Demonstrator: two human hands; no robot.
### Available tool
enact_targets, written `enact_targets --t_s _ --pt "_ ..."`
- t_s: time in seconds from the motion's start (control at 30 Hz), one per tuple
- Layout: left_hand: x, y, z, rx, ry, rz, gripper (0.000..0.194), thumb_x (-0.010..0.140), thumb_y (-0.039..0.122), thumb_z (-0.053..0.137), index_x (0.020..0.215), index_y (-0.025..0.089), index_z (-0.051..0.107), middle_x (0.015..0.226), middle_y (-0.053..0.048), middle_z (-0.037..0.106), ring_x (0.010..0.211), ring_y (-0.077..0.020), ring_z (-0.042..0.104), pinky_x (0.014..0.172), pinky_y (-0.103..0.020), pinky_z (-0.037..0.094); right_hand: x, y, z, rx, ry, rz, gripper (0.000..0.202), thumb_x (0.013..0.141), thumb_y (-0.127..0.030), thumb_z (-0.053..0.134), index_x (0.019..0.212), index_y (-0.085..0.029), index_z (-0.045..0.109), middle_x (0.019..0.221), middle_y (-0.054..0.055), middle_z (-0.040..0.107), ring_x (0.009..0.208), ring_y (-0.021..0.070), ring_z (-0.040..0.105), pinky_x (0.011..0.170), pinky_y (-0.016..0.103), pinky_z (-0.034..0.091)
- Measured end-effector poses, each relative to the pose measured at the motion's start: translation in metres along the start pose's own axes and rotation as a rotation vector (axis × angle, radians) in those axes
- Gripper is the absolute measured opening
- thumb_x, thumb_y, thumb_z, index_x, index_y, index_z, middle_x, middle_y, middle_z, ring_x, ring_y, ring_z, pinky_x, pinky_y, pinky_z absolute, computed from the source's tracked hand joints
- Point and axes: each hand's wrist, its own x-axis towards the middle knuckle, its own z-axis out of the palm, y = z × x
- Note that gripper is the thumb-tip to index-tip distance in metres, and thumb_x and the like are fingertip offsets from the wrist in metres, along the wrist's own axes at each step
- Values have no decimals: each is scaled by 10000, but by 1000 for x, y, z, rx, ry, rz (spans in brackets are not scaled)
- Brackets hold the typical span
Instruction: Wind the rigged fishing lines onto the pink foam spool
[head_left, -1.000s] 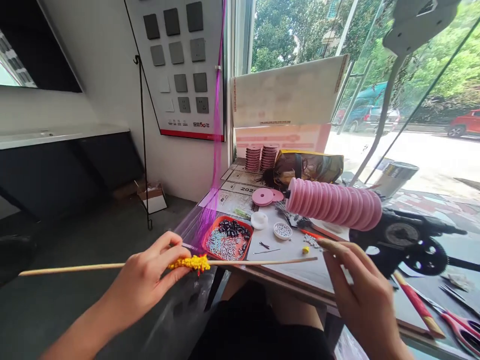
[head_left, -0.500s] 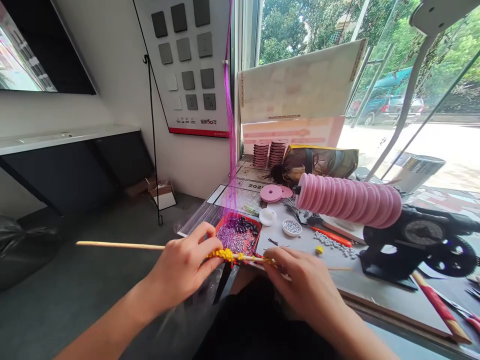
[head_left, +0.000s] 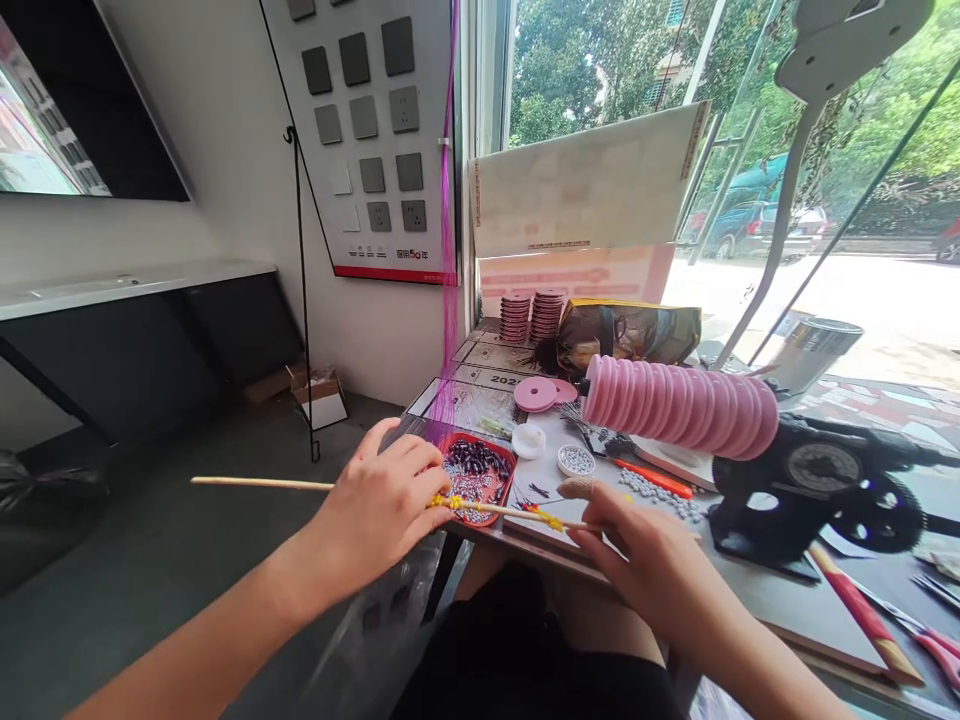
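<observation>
A thin wooden stick runs nearly level across the view, with yellow material wound or bunched on it. My left hand is closed around the stick, just left of the yellow material. Toward the stick's right end sits more yellow with a little red. My right hand has its thumb and fingertips at that end; the thumb touches the stick while the index finger is raised from it. A red tray of dark and silvery beads lies behind the stick.
Pink discs on a black machine stand at the right. Nearby are a white dish of beads, an orange tool, scissors and stacked spools. Purple threads hang behind the tray.
My right hand has moved right along the stick, and its index finger has lifted. The stick has shifted right, and my left hand covers more of the yellow material. The view has tilted slightly.
</observation>
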Motion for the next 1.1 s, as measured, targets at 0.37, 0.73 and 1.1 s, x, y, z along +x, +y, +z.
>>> enact_targets --t_s 0.37,0.73,1.1 --pt "26 28 6 -124 -38 135 92 833 218 542 815 194 629 806 0 654 791 -173 577 947 -434 325 10 -19 4 63 -39 -6 234 776 -137 447 992 -195 516 615 -29 608 563 155 593 537 229 406" --pt "54 39 -4 -219 -146 -3 311 819 205 498 1130 204 489 1044 -50 569 821 -207 595 711 -329 465 27 -11 -13 47 40 20 247 762 -116 461 993 -196 488 590 -47 571 487 128 518 501 213 371" --pt "86 18 -17 -346 -64 42 189 883 251 471 797 176 621 765 -6 599 726 -152 558 658 -256 412 12 -4 9 327 461 -14 101 811 -146 502 803 -217 574 774 25 606 731 166 559 659 271 446"
